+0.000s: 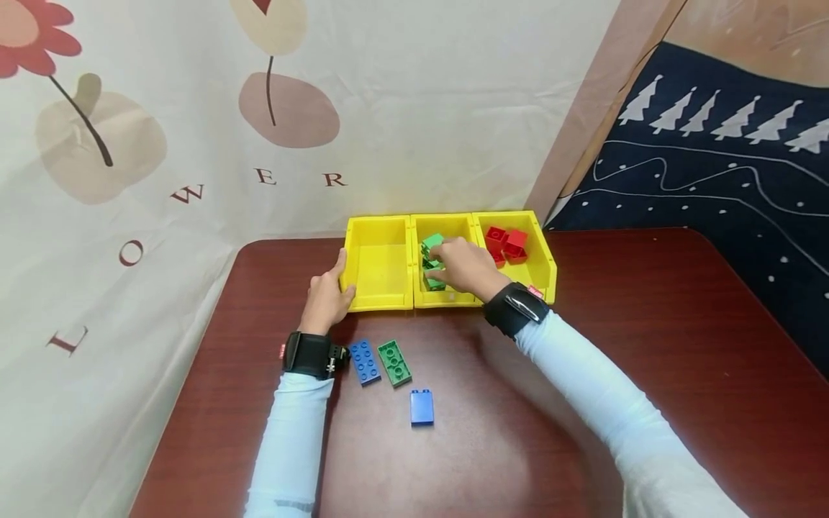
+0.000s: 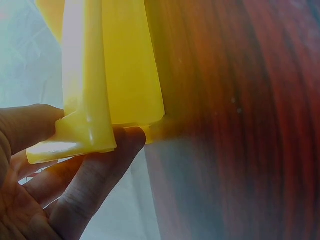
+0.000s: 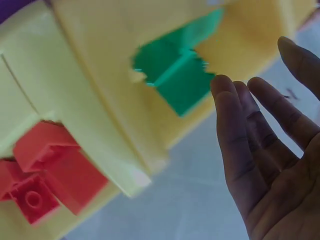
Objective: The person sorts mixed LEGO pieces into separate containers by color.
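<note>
Three yellow bins stand side by side at the table's back. My left hand (image 1: 324,298) grips the outer side of the left bin (image 1: 382,270); in the left wrist view, the thumb and fingers lie on either side of its yellow edge (image 2: 87,115). Over the middle bin (image 1: 463,224) is my right hand (image 1: 468,267), beside several green toy bricks (image 1: 432,242). The right wrist view shows its fingers (image 3: 232,135) spread and holding nothing, close to a green brick (image 3: 185,82). Several red bricks (image 1: 514,242) lie in the right bin (image 1: 542,277).
On the table (image 1: 492,446), in front of the bins, lie a blue brick (image 1: 365,362), a green brick (image 1: 395,363) with its hollow side up, and a second blue brick (image 1: 422,408) nearer the front. A printed cloth (image 1: 447,137) hangs right behind the bins.
</note>
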Action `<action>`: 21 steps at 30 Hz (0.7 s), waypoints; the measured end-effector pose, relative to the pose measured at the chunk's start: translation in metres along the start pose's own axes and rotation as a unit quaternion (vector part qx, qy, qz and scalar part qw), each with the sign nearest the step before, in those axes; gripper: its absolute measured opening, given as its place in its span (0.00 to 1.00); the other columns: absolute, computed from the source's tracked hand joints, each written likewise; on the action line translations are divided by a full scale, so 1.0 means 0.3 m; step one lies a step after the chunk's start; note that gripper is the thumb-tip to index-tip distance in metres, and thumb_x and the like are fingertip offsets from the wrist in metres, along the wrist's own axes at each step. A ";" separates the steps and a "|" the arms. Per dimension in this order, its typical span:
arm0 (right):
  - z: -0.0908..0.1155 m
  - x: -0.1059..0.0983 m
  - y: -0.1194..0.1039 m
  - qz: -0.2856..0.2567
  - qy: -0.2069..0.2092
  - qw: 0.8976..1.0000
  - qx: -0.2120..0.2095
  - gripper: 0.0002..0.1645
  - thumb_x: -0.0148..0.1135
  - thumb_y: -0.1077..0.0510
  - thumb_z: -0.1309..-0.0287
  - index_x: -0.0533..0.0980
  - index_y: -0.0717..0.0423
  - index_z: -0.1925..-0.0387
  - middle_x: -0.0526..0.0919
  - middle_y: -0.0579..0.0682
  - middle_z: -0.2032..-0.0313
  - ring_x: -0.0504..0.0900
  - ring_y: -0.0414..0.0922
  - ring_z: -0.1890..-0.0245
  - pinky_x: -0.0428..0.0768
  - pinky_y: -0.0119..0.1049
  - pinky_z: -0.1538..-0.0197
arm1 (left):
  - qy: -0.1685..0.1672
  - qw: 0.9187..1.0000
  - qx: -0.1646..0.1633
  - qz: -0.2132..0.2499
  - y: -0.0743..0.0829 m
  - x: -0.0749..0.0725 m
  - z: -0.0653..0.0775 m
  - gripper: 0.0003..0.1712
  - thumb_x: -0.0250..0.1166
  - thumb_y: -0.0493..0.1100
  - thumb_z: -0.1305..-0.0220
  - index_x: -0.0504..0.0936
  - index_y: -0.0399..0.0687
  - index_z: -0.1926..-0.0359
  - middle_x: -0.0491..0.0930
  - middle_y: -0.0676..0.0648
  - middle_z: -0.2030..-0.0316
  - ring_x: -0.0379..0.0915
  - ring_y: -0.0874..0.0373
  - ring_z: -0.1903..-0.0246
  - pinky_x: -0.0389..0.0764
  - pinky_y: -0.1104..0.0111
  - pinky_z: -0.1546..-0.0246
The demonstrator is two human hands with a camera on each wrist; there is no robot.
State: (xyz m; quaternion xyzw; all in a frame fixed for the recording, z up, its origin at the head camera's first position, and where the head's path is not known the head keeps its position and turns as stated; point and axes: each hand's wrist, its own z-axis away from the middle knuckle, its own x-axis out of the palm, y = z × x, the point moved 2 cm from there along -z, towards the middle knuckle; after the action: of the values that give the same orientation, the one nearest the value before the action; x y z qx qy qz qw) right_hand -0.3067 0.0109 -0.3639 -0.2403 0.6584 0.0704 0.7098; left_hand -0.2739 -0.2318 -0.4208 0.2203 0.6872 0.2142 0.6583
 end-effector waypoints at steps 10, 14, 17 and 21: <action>0.186 0.044 -0.114 -0.039 0.082 0.989 -0.118 0.20 0.72 0.50 0.46 0.84 0.58 0.56 0.86 0.53 0.61 0.83 0.46 0.64 0.83 0.36 0.61 | -0.006 1.000 -0.007 -0.002 -0.004 0.001 -0.002 0.43 0.58 0.41 0.30 0.45 0.53 0.22 0.75 0.28 0.44 0.72 0.40 0.63 0.74 0.61 0.62; 0.256 0.108 -0.175 -0.055 0.074 0.984 -0.155 0.19 0.72 0.50 0.45 0.84 0.58 0.57 0.85 0.53 0.61 0.84 0.43 0.67 0.82 0.29 0.66 | -0.008 1.000 -0.007 -0.004 -0.001 0.001 -0.004 0.43 0.58 0.41 0.30 0.45 0.53 0.22 0.75 0.29 0.44 0.72 0.41 0.65 0.74 0.61 0.63; 0.293 0.158 -0.215 -0.056 0.040 0.985 -0.160 0.19 0.71 0.48 0.45 0.84 0.56 0.56 0.83 0.51 0.61 0.82 0.40 0.70 0.80 0.26 0.70 | -0.009 1.000 -0.007 -0.003 0.001 0.000 -0.004 0.43 0.58 0.41 0.30 0.45 0.53 0.22 0.75 0.29 0.44 0.72 0.41 0.65 0.74 0.61 0.62; 0.316 0.217 -0.251 -0.039 -0.008 0.987 -0.158 0.19 0.71 0.46 0.45 0.85 0.53 0.55 0.80 0.49 0.61 0.80 0.40 0.69 0.81 0.30 0.69 | -0.007 1.000 -0.008 -0.002 0.003 0.001 -0.003 0.43 0.58 0.40 0.30 0.46 0.52 0.22 0.74 0.29 0.41 0.72 0.40 0.62 0.74 0.60 0.60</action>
State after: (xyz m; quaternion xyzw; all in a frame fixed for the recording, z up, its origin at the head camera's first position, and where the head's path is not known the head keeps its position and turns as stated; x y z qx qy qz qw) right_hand -0.1819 -0.0280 -0.4066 -0.3741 0.6237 0.1479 0.6702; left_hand -0.2747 -0.2308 -0.4206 0.2152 0.6810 0.2168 0.6656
